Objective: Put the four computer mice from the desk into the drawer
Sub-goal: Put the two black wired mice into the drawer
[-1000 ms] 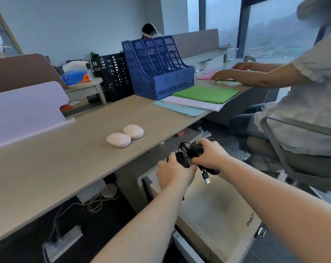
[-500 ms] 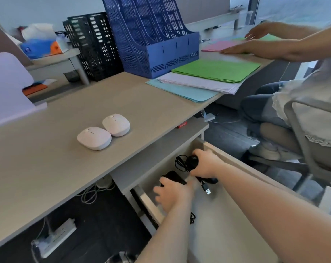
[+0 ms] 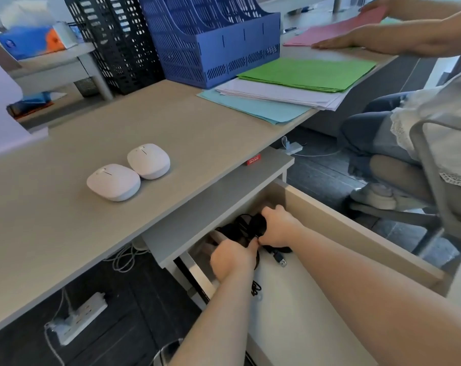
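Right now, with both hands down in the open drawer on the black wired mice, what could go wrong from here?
1. The black wired mice trail loose cable; the USB plug and a cable loop lie free, so they could snag or get pinched when the drawer closes.
2. The left hand and right hand overlap, so one cable may lift out again.
3. Two white mice remain on the desk, easily forgotten.

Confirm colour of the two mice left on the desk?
Both mice are white, each with a thin dark slit on top. Head view, the only one, shows them clearly.
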The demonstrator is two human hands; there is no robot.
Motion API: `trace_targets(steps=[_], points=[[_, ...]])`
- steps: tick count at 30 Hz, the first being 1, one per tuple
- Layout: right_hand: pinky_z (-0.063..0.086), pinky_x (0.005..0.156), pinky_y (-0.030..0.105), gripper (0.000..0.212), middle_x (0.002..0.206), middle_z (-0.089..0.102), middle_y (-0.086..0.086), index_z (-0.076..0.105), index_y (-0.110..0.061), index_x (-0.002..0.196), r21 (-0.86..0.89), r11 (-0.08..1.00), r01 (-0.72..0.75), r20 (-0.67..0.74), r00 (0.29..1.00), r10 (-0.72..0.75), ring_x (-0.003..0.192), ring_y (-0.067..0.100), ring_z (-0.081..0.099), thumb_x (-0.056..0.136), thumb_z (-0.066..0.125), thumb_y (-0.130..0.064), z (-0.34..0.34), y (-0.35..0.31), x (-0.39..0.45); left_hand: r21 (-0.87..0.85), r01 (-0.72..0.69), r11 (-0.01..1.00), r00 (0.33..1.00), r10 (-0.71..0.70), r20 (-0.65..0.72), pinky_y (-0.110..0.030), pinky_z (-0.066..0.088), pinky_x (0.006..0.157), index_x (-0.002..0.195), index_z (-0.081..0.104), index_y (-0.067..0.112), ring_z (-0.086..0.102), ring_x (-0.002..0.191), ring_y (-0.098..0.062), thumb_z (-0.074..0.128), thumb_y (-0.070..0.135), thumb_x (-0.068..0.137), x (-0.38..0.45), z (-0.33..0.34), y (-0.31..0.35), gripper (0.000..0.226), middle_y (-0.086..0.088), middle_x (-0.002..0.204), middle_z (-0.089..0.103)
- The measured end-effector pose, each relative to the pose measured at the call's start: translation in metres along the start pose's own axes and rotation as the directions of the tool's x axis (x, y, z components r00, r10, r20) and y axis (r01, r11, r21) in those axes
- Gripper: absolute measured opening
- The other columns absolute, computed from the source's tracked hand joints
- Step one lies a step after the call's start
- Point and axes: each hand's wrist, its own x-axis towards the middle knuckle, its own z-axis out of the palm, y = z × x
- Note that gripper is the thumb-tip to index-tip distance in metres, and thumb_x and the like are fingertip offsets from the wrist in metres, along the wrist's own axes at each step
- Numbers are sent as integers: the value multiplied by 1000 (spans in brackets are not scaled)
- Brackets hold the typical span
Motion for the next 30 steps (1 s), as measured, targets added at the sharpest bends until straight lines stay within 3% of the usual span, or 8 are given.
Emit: trace_targets(steps=[8, 13, 20, 25, 30], points=[[49, 86, 35, 56, 123, 49, 14, 45, -13, 125, 83, 996, 38, -66, 997, -33, 108, 31, 56, 79, 71, -35, 9, 4, 0, 72, 39, 997, 999, -41, 31, -39, 50, 75, 147, 14, 10, 53, 120, -36, 57, 63, 80, 2, -5, 0, 95, -24, 150, 23], [51, 84, 35, 53, 118, 50, 11, 48, -14, 121, 111, 993, 42, -88, 996, -33, 103, 27, 57, 79, 72, -37, 10, 5, -2, 71, 81, 994, 995, -85, 54, -35, 41, 64, 140, 23, 8, 55, 114, -34, 55, 65, 80, 2, -5, -4, 88, -23, 139, 34], [54, 83, 36, 50, 118, 52, 11, 49, -13, 118, 105, 994, 22, -146, 989, -6, 102, 27, 59, 81, 70, -40, 14, 2, -3, 116, 97, 988, 989, -109, 96, -32, 42, 63, 132, 34, 7, 58, 109, -29, 52, 70, 78, -1, -2, -2, 85, -18, 125, 52], [51, 81, 34, 57, 120, 51, 12, 48, -11, 123, 134, 990, 36, -146, 989, -16, 101, 26, 59, 81, 69, -45, 14, 5, -2, 123, 110, 986, 989, -120, 81, -35, 45, 66, 135, 31, 9, 55, 114, -34, 56, 68, 77, -3, -3, -1, 86, -21, 128, 49], [47, 78, 31, 53, 116, 53, 12, 50, -11, 118, 154, 986, 66, -145, 989, -43, 95, 24, 57, 82, 68, -45, 14, 8, -2, 1, 148, 989, 986, -147, 75, -41, 49, 70, 136, 31, 12, 54, 115, -37, 55, 60, 83, 2, -3, -1, 76, -21, 133, 42]])
